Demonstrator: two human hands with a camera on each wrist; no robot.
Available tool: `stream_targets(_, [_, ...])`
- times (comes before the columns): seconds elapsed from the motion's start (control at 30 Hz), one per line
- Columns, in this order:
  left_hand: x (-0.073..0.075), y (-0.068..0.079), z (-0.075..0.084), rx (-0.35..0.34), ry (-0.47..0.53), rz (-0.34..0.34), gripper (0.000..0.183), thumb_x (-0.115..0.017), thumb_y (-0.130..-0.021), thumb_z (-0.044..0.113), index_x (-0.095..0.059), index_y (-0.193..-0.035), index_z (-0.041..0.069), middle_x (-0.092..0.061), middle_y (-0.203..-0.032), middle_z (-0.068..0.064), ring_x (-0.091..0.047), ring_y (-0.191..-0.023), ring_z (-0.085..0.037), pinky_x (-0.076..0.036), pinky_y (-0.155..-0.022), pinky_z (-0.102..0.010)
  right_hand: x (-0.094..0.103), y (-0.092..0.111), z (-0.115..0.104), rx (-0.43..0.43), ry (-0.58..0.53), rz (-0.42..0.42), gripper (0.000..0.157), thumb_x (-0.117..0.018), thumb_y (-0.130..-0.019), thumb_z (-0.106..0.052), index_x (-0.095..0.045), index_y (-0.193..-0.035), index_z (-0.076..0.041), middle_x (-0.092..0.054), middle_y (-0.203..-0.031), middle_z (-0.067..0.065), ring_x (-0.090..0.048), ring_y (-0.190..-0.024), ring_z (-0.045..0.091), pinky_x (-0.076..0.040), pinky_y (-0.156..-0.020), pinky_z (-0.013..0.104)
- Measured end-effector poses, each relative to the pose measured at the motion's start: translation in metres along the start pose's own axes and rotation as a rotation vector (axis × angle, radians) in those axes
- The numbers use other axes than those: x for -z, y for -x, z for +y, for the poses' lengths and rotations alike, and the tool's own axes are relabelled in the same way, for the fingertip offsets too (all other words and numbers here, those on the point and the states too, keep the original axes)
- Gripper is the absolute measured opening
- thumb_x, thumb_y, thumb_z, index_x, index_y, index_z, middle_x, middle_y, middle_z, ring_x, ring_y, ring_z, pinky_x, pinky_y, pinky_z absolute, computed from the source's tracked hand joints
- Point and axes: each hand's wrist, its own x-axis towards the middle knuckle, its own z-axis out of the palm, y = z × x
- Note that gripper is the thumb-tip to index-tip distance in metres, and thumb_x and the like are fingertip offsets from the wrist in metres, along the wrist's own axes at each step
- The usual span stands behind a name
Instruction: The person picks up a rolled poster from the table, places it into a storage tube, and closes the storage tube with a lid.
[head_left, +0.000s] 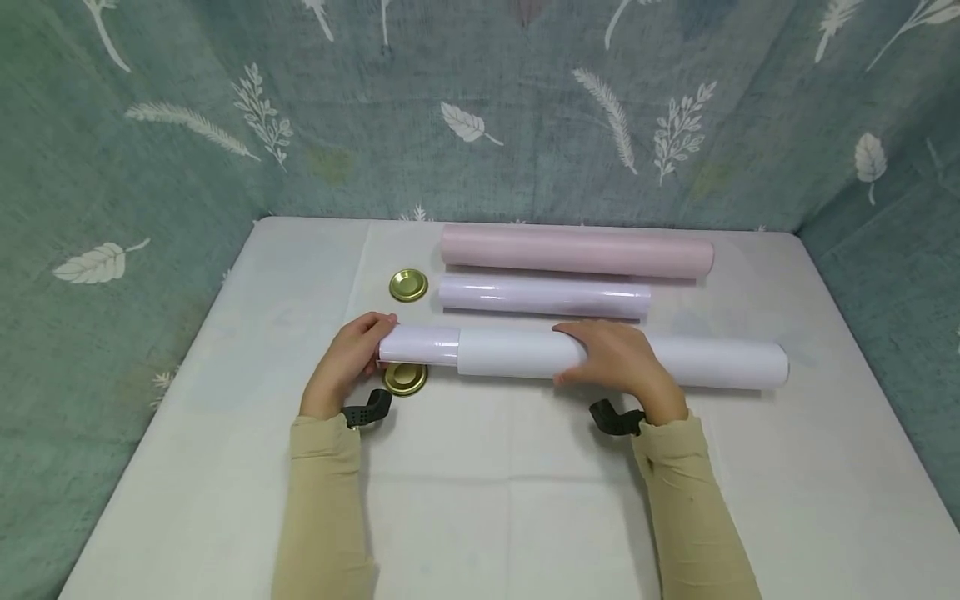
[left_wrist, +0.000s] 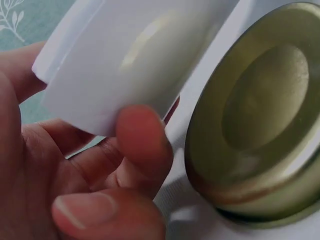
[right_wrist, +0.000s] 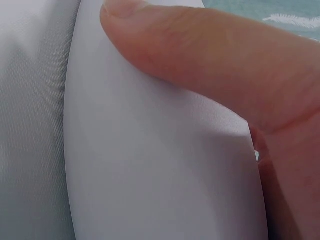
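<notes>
A long white cardboard tube (head_left: 712, 362) lies crosswise, and a glossy pale roll (head_left: 420, 344) sticks out of its left end. My left hand (head_left: 348, 358) holds the outer end of that roll, fingers curled under and around it in the left wrist view. My right hand (head_left: 618, 358) grips the white tube near its middle from above, thumb on the near side. Below the roll, close to my left fingers, is a gold metal lid (head_left: 405, 379), large in the left wrist view. The roll's inner part is hidden in the tube.
Behind the tube lies a second glossy pale roll (head_left: 543, 297), and farther back a pink tube (head_left: 577, 251). Another gold lid (head_left: 408, 285) sits to their left. A white cloth covers the table (head_left: 465, 517); green leaf-patterned fabric (head_left: 525, 158) hangs around it.
</notes>
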Motion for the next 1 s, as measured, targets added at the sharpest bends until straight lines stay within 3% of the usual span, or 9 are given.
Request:
stream_targets(0.3, [-0.004,-0.002,0.008,-0.018,0.002,-0.048,0.047,-0.051,-0.084,0.052,-0.055,-0.102,0.009,-0.044,-0.061,-0.003,-0.039,-0.045,-0.016,-0.037,-0.044,-0.03,0.001,0.001,0.001,-0.005,0.004,0.005,0.08,-0.069,-0.058,-0.064,-0.049,-0.127,-0.029,-0.053,-0.123,-0.005,-0.05,-0.109,0.019,-0.042,-0.081,0.04])
stream_targets(0.7, [-0.004,-0.002,0.005,-0.017,0.028,-0.053,0.04,-0.049,-0.089,0.042,-0.053,-0.113,0.011,-0.053,-0.079,-0.009,-0.047,-0.052,-0.017,-0.041,-0.045,-0.029,0.002,-0.001,0.0,0.007,0.007,-0.004,0.078,-0.069,-0.059,-0.063,-0.049,-0.127,-0.03,-0.053,-0.123,-0.007,-0.051,-0.108,0.017,-0.042,-0.08,0.038])
stream_targets(0.87, [-0.005,0.006,0.016,0.014,0.131,-0.102,0.038,-0.047,-0.092,0.032,-0.049,-0.116,0.003,-0.053,-0.103,-0.017,-0.056,-0.064,-0.019,-0.049,-0.05,-0.031,0.002,-0.001,0.0,0.009,0.015,-0.003,0.077,-0.07,-0.059,-0.061,-0.05,-0.126,-0.029,-0.054,-0.121,-0.007,-0.052,-0.106,0.017,-0.043,-0.077,0.038])
stream_targets(1.0, [-0.007,0.011,0.026,0.016,0.162,-0.13,0.036,-0.046,-0.093,0.026,-0.048,-0.116,-0.001,-0.052,-0.101,-0.018,-0.058,-0.067,-0.018,-0.051,-0.054,-0.033,0.001,0.0,0.001,0.007,0.008,0.0,0.076,-0.07,-0.059,-0.061,-0.05,-0.125,-0.03,-0.055,-0.12,-0.007,-0.053,-0.104,0.016,-0.043,-0.076,0.037])
